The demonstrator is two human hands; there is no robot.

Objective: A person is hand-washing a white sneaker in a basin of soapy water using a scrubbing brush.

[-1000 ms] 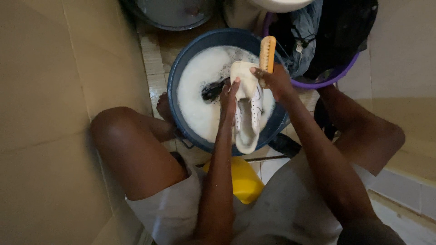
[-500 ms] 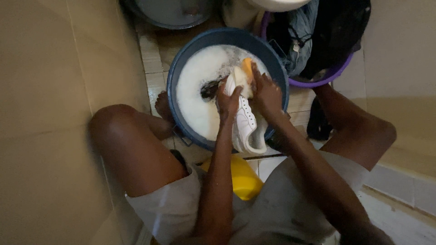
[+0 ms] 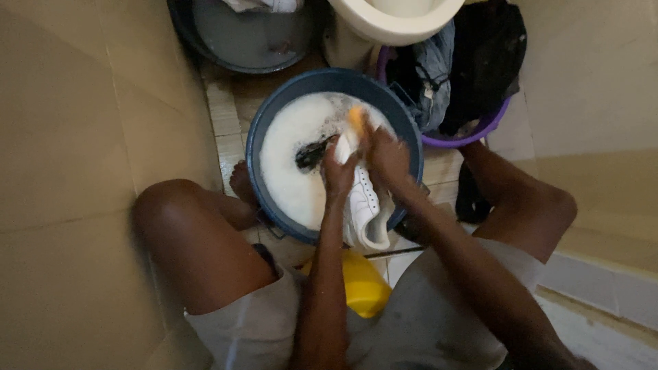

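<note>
A white sneaker (image 3: 364,205) rests across the near rim of a dark blue basin (image 3: 271,116) full of white soapy water. My left hand (image 3: 338,173) grips the sneaker near its upper end. My right hand (image 3: 385,154) holds an orange scrubbing brush (image 3: 356,118) against the shoe's upper part; the brush is blurred. A dark item (image 3: 313,153) floats in the suds just left of my left hand.
A purple tub (image 3: 466,140) with dark and grey clothes stands at the right of the basin. Another grey basin (image 3: 247,41) and a white toilet bowl (image 3: 394,20) sit behind. A yellow object (image 3: 360,284) lies between my legs. Tiled walls close in left and right.
My right hand has brought the orange brush down from above the basin's far rim onto the sneaker, moving left. My left hand keeps its hold on the shoe.
</note>
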